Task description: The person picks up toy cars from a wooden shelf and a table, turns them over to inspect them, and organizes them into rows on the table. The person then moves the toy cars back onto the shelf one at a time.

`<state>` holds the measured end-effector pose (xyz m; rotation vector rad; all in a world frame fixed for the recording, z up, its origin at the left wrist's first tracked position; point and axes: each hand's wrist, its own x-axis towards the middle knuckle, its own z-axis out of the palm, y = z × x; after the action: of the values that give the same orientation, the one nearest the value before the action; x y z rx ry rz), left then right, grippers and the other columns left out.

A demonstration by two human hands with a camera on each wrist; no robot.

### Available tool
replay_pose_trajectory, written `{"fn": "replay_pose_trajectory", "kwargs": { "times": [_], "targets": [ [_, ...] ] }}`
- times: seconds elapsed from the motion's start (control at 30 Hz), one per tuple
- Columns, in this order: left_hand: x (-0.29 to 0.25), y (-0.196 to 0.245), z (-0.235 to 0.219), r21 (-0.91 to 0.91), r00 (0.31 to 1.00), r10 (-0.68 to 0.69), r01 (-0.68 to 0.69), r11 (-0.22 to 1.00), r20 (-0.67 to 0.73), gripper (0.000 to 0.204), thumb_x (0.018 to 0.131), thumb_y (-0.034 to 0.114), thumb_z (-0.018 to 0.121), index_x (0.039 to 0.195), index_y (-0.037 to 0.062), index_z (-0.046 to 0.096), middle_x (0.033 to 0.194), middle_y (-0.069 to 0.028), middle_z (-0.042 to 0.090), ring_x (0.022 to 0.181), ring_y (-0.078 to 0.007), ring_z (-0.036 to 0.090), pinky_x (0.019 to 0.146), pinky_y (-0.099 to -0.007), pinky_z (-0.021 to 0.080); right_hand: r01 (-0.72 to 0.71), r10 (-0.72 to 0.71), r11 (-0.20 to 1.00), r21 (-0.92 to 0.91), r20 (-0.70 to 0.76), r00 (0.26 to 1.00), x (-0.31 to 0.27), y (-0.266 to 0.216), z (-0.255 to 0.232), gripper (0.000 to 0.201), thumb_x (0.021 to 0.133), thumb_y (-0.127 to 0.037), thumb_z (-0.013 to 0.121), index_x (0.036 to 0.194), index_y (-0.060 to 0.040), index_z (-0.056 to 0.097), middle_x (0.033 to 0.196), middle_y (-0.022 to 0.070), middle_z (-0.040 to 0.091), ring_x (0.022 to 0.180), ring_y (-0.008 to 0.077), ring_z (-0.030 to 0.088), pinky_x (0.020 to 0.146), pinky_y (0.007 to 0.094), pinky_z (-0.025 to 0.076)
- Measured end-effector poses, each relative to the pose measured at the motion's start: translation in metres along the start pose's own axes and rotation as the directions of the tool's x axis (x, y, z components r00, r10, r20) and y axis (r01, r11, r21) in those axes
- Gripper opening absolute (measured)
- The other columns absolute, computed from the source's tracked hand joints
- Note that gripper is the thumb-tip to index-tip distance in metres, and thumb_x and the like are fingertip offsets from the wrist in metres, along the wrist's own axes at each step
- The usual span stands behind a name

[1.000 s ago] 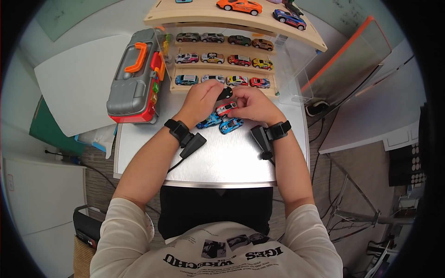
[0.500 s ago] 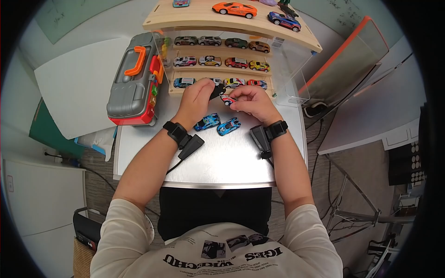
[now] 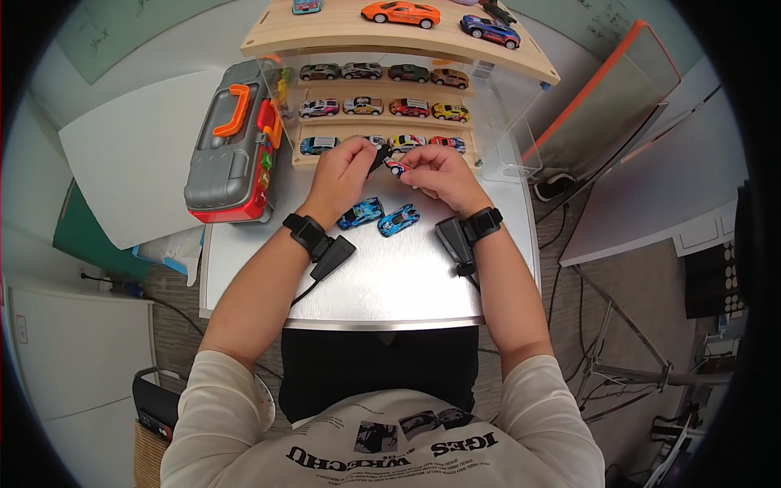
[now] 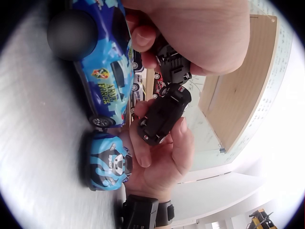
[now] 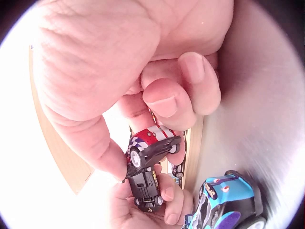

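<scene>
In the head view my left hand grips a toy car turned so its black underside shows. My right hand pinches a red and white toy car between thumb and fingers, its chequered side visible in the right wrist view. Both cars are tilted with ends close together; the left wrist view shows the black underside of the right-hand car just below the left-hand car. On the table beneath the hands are a blue camouflage toy car and a light blue toy car, side by side.
Behind the hands stands a wooden tiered display case with rows of toy cars and clear sides. An orange car and a dark blue car sit on its top. A grey and red toolbox stands at the left of the metal table.
The right hand has raised the red and white car away from the two blue cars, toward the left-hand car, and tilted it. The left hand keeps its grip; the blue cars stay put.
</scene>
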<state>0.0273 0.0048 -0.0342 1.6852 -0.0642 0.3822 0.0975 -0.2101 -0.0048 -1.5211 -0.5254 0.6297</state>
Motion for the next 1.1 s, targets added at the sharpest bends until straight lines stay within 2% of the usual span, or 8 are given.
{"fn": "replay_pose_trajectory", "kwargs": {
  "times": [0.13, 0.2, 0.5, 0.63, 0.73, 0.9, 0.97, 1.1],
  "targets": [
    [0.001, -0.003, -0.001, 0.021, 1.000, 0.005, -0.005, 1.000, 0.000, 0.023, 0.102, 0.019, 0.060, 0.099, -0.0017, 0.069, 0.074, -0.0042, 0.065, 0.068, -0.0107, 0.060, 0.062, -0.0289, 0.047, 0.006, -0.006, 1.000, 0.014, -0.012, 1.000, 0.001, 0.004, -0.002, 0.019, 0.089, -0.005, 0.079, 0.106, -0.0045, 0.073, 0.075, -0.0044, 0.066, 0.054, 0.0009, 0.047, 0.047, 0.0193, 0.033],
    [0.002, -0.004, -0.003, 0.066, 0.995, -0.065, 0.060, 0.996, 0.074, 0.020, 0.106, 0.021, 0.061, 0.106, 0.0018, 0.068, 0.089, 0.0018, 0.065, 0.078, -0.0071, 0.059, 0.069, -0.0244, 0.050, 0.016, -0.016, 1.000, 0.026, -0.013, 1.000, 0.002, 0.004, -0.003, 0.019, 0.088, -0.005, 0.079, 0.106, -0.0045, 0.073, 0.075, -0.0042, 0.066, 0.054, 0.0011, 0.047, 0.047, 0.0192, 0.033],
    [0.001, 0.001, -0.004, 0.275, 0.992, 0.030, -0.062, 0.959, 0.121, 0.020, 0.101, 0.017, 0.066, 0.106, -0.0023, 0.071, 0.083, -0.0028, 0.070, 0.072, -0.0080, 0.063, 0.066, -0.0256, 0.051, 0.026, -0.027, 0.998, 0.051, 0.016, 1.000, 0.000, 0.002, -0.005, 0.019, 0.087, -0.009, 0.083, 0.103, -0.0046, 0.074, 0.081, -0.0052, 0.068, 0.058, 0.0001, 0.051, 0.049, 0.0195, 0.036],
    [0.001, 0.008, -0.005, 0.366, 0.991, 0.029, -0.074, 0.928, 0.127, 0.021, 0.099, 0.018, 0.069, 0.105, -0.0022, 0.072, 0.082, -0.0050, 0.070, 0.071, -0.0086, 0.063, 0.066, -0.0260, 0.051, 0.047, -0.054, 0.991, -0.129, -0.054, 0.997, -0.004, -0.005, -0.004, 0.022, 0.088, -0.007, 0.080, 0.107, -0.0047, 0.072, 0.078, -0.0052, 0.067, 0.060, 0.0005, 0.053, 0.052, 0.0186, 0.038],
    [0.001, 0.011, -0.007, 0.465, 0.979, 0.098, -0.172, 0.869, 0.179, 0.024, 0.096, 0.021, 0.073, 0.104, -0.0013, 0.073, 0.085, -0.0096, 0.072, 0.072, -0.0150, 0.067, 0.066, -0.0294, 0.053, 0.078, -0.087, 0.975, -0.207, -0.031, 0.996, -0.002, -0.002, -0.011, 0.024, 0.086, -0.004, 0.081, 0.108, -0.0034, 0.071, 0.085, -0.0044, 0.069, 0.066, 0.0003, 0.056, 0.057, 0.0186, 0.043],
    [0.000, 0.017, -0.009, 0.624, 0.947, 0.187, -0.313, 0.716, 0.260, 0.031, 0.087, 0.029, 0.078, 0.101, 0.0014, 0.074, 0.097, -0.0145, 0.074, 0.087, -0.0310, 0.072, 0.074, -0.0398, 0.057, 0.114, -0.119, 0.939, -0.326, 0.005, 0.993, 0.003, 0.013, -0.022, 0.029, 0.083, 0.001, 0.083, 0.108, -0.0017, 0.070, 0.098, -0.0019, 0.069, 0.079, 0.0019, 0.062, 0.067, 0.0211, 0.051],
    [-0.002, 0.019, -0.011, 0.645, 0.938, 0.209, -0.342, 0.683, 0.276, 0.030, 0.086, 0.029, 0.079, 0.101, 0.0026, 0.075, 0.098, -0.0134, 0.074, 0.089, -0.0313, 0.072, 0.076, -0.0405, 0.057, 0.151, -0.144, 0.916, -0.373, 0.048, 0.988, 0.006, 0.018, -0.025, 0.030, 0.082, 0.002, 0.083, 0.110, -0.0014, 0.070, 0.101, -0.0007, 0.068, 0.087, 0.0035, 0.063, 0.071, 0.0230, 0.053],
    [-0.002, 0.025, -0.012, 0.691, 0.929, 0.201, -0.367, 0.623, 0.311, 0.029, 0.083, 0.028, 0.080, 0.101, 0.0057, 0.076, 0.099, -0.0104, 0.073, 0.091, -0.0322, 0.072, 0.078, -0.0416, 0.058, 0.227, -0.211, 0.882, -0.412, 0.083, 0.974, 0.006, 0.015, -0.025, 0.030, 0.080, -0.002, 0.085, 0.108, -0.0020, 0.073, 0.102, 0.0002, 0.068, 0.084, 0.0044, 0.061, 0.067, 0.0236, 0.051]
  ]
}}
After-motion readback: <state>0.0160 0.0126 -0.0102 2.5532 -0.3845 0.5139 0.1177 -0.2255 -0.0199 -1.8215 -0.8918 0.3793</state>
